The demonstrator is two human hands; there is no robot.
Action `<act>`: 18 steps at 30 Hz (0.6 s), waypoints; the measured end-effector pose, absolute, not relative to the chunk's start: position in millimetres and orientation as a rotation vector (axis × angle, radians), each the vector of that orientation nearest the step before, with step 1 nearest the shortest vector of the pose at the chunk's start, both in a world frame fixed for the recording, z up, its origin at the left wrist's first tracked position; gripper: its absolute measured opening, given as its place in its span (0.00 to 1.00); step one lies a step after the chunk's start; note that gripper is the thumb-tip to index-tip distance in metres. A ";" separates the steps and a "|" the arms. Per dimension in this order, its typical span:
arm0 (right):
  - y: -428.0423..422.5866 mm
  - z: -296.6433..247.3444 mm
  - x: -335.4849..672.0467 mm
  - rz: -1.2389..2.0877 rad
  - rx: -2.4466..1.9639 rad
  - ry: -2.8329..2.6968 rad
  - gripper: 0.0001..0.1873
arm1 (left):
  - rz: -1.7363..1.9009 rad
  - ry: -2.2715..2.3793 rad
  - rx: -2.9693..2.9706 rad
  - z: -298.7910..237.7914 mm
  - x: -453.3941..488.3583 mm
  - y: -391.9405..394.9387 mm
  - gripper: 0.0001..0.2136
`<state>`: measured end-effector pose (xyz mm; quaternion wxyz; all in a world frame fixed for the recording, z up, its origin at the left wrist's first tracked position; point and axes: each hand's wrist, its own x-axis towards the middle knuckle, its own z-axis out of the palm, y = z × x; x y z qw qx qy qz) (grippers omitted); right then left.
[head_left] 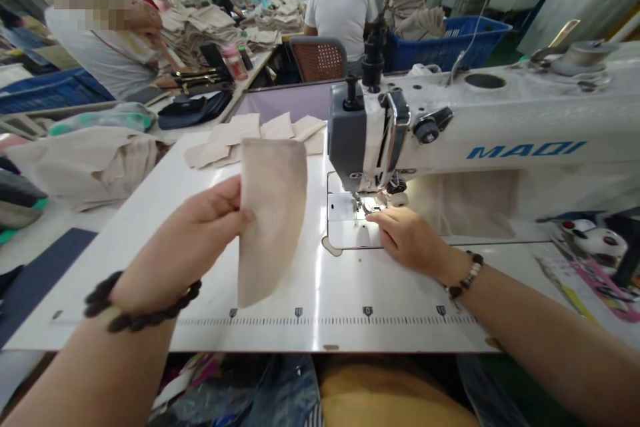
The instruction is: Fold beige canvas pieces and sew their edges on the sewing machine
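My left hand (213, 220) pinches a beige fabric piece (273, 220) by its left edge. The piece has one curved side and is held up over the white table, left of the sewing machine (480, 127). My right hand (407, 237) rests by the needle plate (345, 230), its fingertips just under the presser foot (365, 203). Those fingers are bent together, and whether they grip anything small is hidden. More beige fabric pieces (240, 133) lie overlapping behind the held one. Another beige cloth (470, 200) shows beneath the machine arm.
A ruler scale (330, 320) runs along the table's front edge. To the left sits a heap of beige fabric (90, 160). A blue crate (450, 47) with cloth stands behind the machine. Two people in white tops, one on the left and one ahead, are nearby.
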<state>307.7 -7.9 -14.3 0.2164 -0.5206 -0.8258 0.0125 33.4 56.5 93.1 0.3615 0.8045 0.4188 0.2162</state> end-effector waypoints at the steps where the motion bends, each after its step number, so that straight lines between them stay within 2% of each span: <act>1: -8.2 -14.1 307.8 0.044 -1.429 -2.296 0.14 | 0.633 1.055 1.945 93.2 35.1 62.0 0.22; 4: -8.4 -13.5 308.1 0.064 -1.396 -2.316 0.13 | 0.642 1.076 1.929 66.6 46.5 75.6 0.21; 9: -10.7 -11.4 311.9 0.108 -1.375 -2.370 0.12 | 0.586 1.262 2.487 20.5 59.8 69.7 0.19; 14: -14.8 -7.9 311.5 0.074 -1.316 -2.457 0.12 | 0.111 0.655 2.993 23.4 83.4 43.1 0.10; 18: -14.5 -7.8 310.4 0.027 -1.279 -2.477 0.13 | -0.002 0.579 3.033 16.3 108.9 46.9 0.13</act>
